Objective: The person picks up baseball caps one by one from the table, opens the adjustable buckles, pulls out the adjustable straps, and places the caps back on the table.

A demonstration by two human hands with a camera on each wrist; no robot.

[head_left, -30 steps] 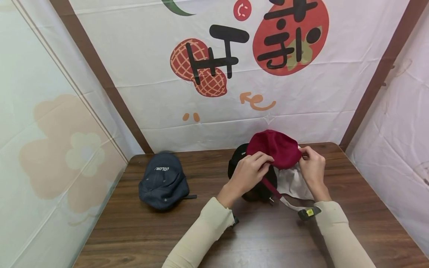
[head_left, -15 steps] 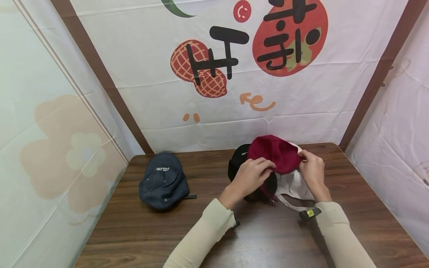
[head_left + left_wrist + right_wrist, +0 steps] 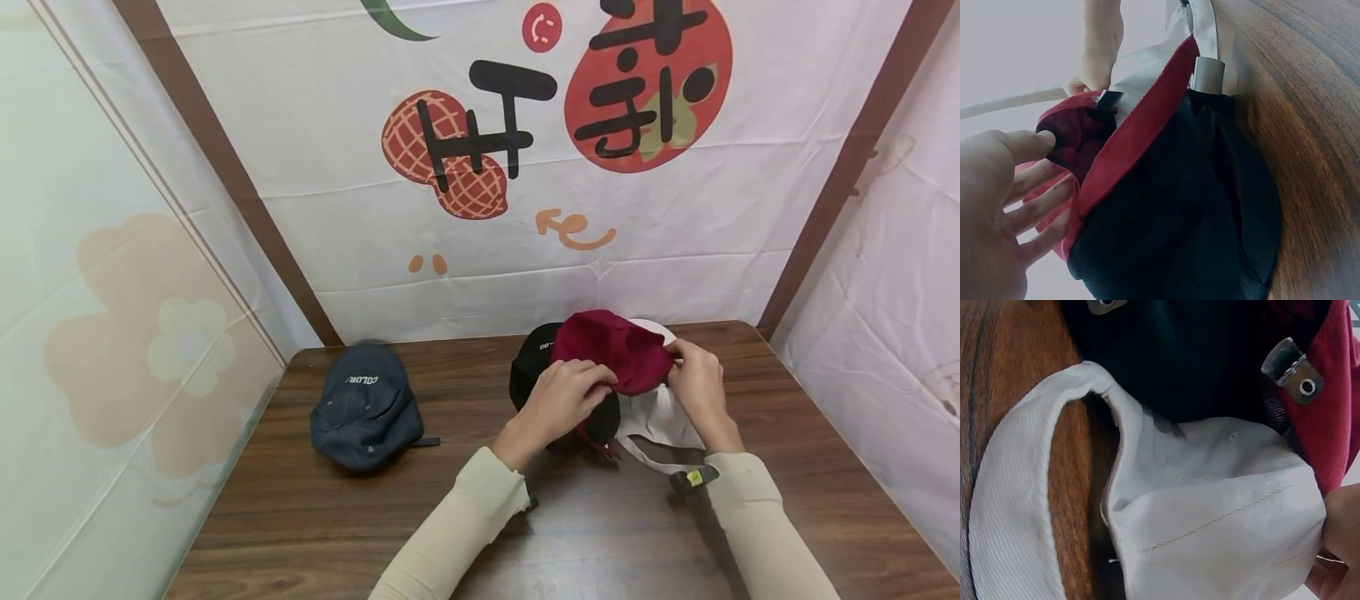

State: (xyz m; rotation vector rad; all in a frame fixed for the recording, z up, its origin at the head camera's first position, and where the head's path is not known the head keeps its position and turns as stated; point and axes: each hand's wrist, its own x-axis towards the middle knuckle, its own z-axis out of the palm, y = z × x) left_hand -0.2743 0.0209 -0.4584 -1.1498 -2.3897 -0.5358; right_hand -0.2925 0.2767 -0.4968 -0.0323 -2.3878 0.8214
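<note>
A dark red cap (image 3: pixel 611 346) lies over a black cap (image 3: pixel 527 371) and a white cap (image 3: pixel 660 417) at the back right of the table. My left hand (image 3: pixel 561 400) pinches its near left edge; in the left wrist view, the thumb is inside the rim and the fingers (image 3: pixel 1041 209) lie along the outside. My right hand (image 3: pixel 697 385) holds the red cap's right edge, close against the white cap. Its fingertips are partly hidden. The red strap (image 3: pixel 1141 134) crosses the black cap, and a metal buckle (image 3: pixel 1300 381) shows inside the red cap.
A navy cap (image 3: pixel 363 408) with white lettering rests on the left side of the wooden table (image 3: pixel 285 542). Printed white curtain (image 3: pixel 450 308) hangs behind the table's back edge. The white cap's strap (image 3: pixel 1013 481) loops out over the wood.
The red cap has come down slightly toward the table, uncovering some of the white cap behind it. Its strap has shifted left, off the white one. Both hands keep their hold.
</note>
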